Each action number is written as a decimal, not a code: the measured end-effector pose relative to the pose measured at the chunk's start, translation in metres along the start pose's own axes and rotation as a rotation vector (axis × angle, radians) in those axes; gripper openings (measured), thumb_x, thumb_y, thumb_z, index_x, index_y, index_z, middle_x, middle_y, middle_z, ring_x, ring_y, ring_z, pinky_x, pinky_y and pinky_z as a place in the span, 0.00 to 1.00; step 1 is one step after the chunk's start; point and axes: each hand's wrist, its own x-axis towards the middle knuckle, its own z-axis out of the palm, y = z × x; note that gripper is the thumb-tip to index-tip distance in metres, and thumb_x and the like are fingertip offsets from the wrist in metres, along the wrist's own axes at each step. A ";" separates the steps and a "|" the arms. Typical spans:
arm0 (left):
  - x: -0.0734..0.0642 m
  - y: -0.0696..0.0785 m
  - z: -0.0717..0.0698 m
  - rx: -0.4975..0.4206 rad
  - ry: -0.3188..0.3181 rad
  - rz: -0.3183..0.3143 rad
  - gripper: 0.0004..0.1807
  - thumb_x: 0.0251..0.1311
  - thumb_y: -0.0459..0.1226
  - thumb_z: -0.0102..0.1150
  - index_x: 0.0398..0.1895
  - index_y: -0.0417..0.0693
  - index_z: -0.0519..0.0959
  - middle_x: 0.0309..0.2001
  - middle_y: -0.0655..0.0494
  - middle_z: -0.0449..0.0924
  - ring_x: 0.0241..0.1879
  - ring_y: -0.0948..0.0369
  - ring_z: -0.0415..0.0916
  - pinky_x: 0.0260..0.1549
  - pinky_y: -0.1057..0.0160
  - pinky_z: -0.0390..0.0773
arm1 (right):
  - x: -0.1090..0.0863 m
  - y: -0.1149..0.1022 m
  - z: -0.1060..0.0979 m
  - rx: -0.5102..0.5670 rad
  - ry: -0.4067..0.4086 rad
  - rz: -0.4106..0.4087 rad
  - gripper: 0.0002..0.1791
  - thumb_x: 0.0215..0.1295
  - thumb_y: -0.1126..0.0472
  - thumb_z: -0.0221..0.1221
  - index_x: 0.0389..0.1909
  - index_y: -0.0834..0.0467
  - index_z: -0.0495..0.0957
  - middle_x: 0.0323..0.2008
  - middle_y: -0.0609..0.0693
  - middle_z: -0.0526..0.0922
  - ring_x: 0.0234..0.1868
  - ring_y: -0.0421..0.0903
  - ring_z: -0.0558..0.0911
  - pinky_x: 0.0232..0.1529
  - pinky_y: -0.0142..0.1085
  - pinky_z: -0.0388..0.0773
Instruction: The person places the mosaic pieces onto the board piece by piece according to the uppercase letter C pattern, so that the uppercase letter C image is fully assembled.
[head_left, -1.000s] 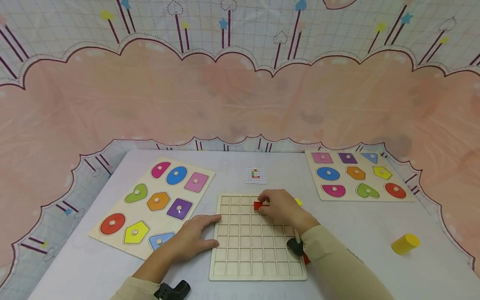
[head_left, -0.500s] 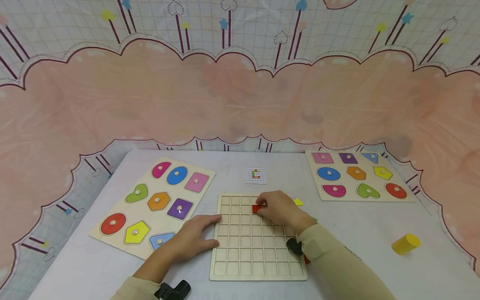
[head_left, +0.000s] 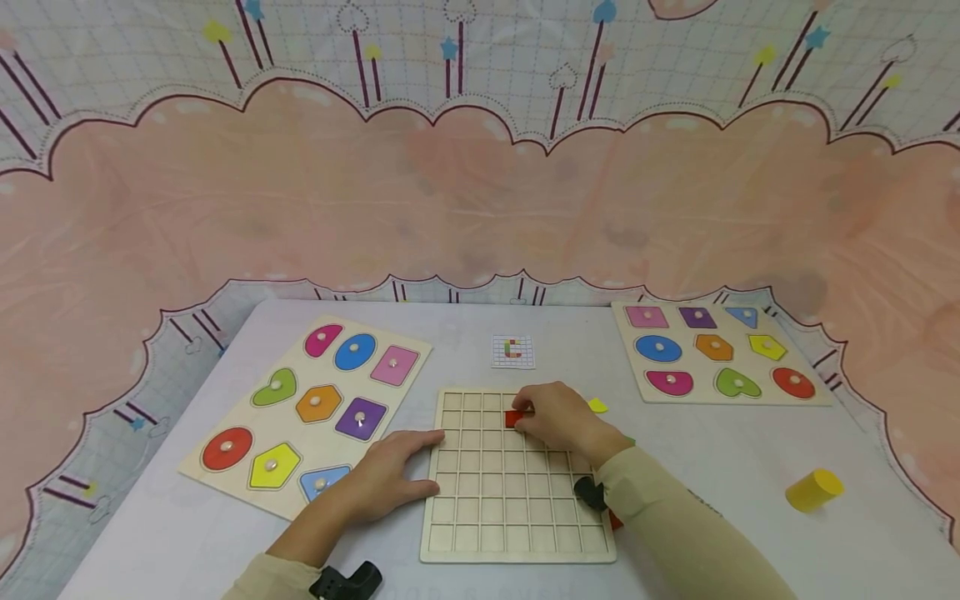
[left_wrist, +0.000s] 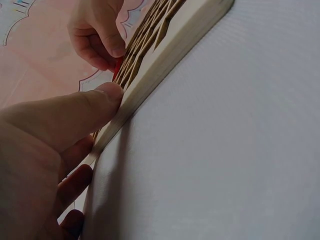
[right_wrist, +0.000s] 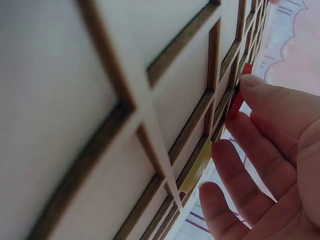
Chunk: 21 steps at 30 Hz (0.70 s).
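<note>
On the white table [head_left: 862, 558], a pale wooden gridded board [head_left: 491, 510] is lying. At its nine o'clock edge the left hand [head_left: 386, 475] is resting, its thumb standing apart. Toward one o'clock the right hand [head_left: 562, 417], its lower fingers showing in the right wrist view but not the head view, is pinching a thin red square-cornered piece [head_left: 512, 419] by the twelve o'clock edge.

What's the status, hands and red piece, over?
Right hand pinching red piece at grid board's far rows. Left hand touching board's left edge. No obstruction visible.
</note>
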 end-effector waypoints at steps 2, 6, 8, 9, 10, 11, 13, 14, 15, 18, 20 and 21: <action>0.000 0.000 0.000 0.000 0.000 0.002 0.36 0.56 0.42 0.73 0.69 0.48 0.73 0.65 0.51 0.73 0.68 0.48 0.65 0.66 0.42 0.63 | 0.001 0.000 0.000 0.000 -0.003 0.001 0.12 0.61 0.58 0.69 0.44 0.55 0.85 0.36 0.44 0.84 0.38 0.45 0.78 0.50 0.42 0.77; -0.001 0.000 -0.001 -0.002 0.000 0.001 0.35 0.56 0.42 0.73 0.69 0.49 0.73 0.65 0.51 0.73 0.68 0.48 0.65 0.66 0.42 0.64 | 0.002 -0.001 0.000 -0.012 -0.014 0.001 0.13 0.62 0.58 0.69 0.46 0.55 0.84 0.37 0.45 0.84 0.39 0.45 0.78 0.50 0.42 0.77; -0.001 0.000 -0.001 -0.006 -0.001 -0.001 0.35 0.56 0.42 0.73 0.68 0.49 0.73 0.65 0.51 0.73 0.68 0.48 0.65 0.66 0.42 0.64 | 0.003 -0.001 0.000 -0.022 -0.018 -0.003 0.13 0.62 0.58 0.69 0.46 0.55 0.84 0.36 0.45 0.84 0.39 0.45 0.78 0.49 0.42 0.77; -0.001 0.000 -0.001 -0.008 0.000 0.000 0.35 0.56 0.42 0.73 0.68 0.49 0.73 0.65 0.51 0.73 0.68 0.48 0.65 0.66 0.42 0.64 | 0.003 -0.002 0.000 -0.025 -0.019 -0.007 0.13 0.62 0.58 0.69 0.46 0.55 0.84 0.36 0.45 0.84 0.38 0.45 0.78 0.48 0.42 0.77; -0.001 0.000 -0.001 -0.010 0.000 0.001 0.35 0.56 0.42 0.73 0.68 0.49 0.73 0.65 0.51 0.73 0.68 0.48 0.65 0.66 0.42 0.64 | 0.003 -0.002 0.000 -0.028 -0.020 -0.009 0.13 0.62 0.58 0.69 0.46 0.55 0.84 0.36 0.44 0.84 0.38 0.45 0.78 0.48 0.42 0.76; -0.001 0.000 -0.001 -0.014 0.000 -0.001 0.35 0.56 0.42 0.73 0.68 0.49 0.74 0.65 0.51 0.73 0.68 0.48 0.65 0.66 0.42 0.64 | 0.003 -0.002 0.000 -0.030 -0.021 -0.010 0.12 0.61 0.58 0.69 0.46 0.55 0.84 0.35 0.44 0.83 0.38 0.45 0.77 0.48 0.42 0.76; -0.001 0.000 0.000 -0.018 0.000 0.000 0.35 0.56 0.41 0.73 0.68 0.49 0.74 0.65 0.51 0.73 0.68 0.47 0.65 0.66 0.42 0.64 | 0.003 -0.002 0.001 -0.033 -0.022 -0.008 0.12 0.62 0.58 0.69 0.46 0.55 0.84 0.35 0.44 0.83 0.38 0.45 0.77 0.48 0.41 0.76; -0.001 0.000 0.000 -0.020 0.000 -0.003 0.35 0.56 0.41 0.73 0.68 0.49 0.74 0.65 0.51 0.73 0.68 0.47 0.65 0.66 0.42 0.63 | 0.004 -0.002 0.001 -0.033 -0.024 -0.007 0.12 0.62 0.58 0.69 0.46 0.55 0.84 0.35 0.44 0.83 0.38 0.45 0.77 0.48 0.41 0.76; -0.001 0.000 0.000 -0.021 -0.001 -0.007 0.35 0.56 0.41 0.73 0.68 0.49 0.73 0.65 0.51 0.73 0.68 0.48 0.65 0.66 0.42 0.63 | 0.004 -0.002 0.001 -0.034 -0.025 -0.008 0.12 0.62 0.58 0.69 0.46 0.55 0.84 0.36 0.44 0.84 0.38 0.45 0.77 0.49 0.42 0.76; -0.001 0.001 0.000 -0.024 0.000 -0.014 0.35 0.56 0.40 0.73 0.68 0.48 0.73 0.65 0.51 0.73 0.68 0.48 0.65 0.66 0.42 0.64 | 0.004 -0.002 0.001 -0.035 -0.030 -0.011 0.12 0.62 0.59 0.69 0.46 0.55 0.84 0.37 0.45 0.84 0.39 0.46 0.78 0.50 0.42 0.76; -0.001 0.001 0.000 -0.022 0.001 -0.016 0.35 0.55 0.40 0.73 0.68 0.48 0.74 0.65 0.51 0.73 0.68 0.48 0.65 0.66 0.42 0.64 | 0.003 -0.002 0.001 -0.027 -0.029 -0.015 0.13 0.62 0.59 0.68 0.47 0.55 0.84 0.38 0.46 0.85 0.41 0.47 0.79 0.52 0.43 0.76; -0.001 0.001 0.000 -0.021 0.002 -0.014 0.35 0.55 0.40 0.73 0.68 0.48 0.74 0.65 0.51 0.73 0.68 0.47 0.65 0.66 0.42 0.64 | 0.003 -0.001 0.001 -0.019 -0.026 -0.018 0.13 0.61 0.59 0.69 0.47 0.55 0.84 0.39 0.46 0.85 0.42 0.47 0.79 0.52 0.44 0.76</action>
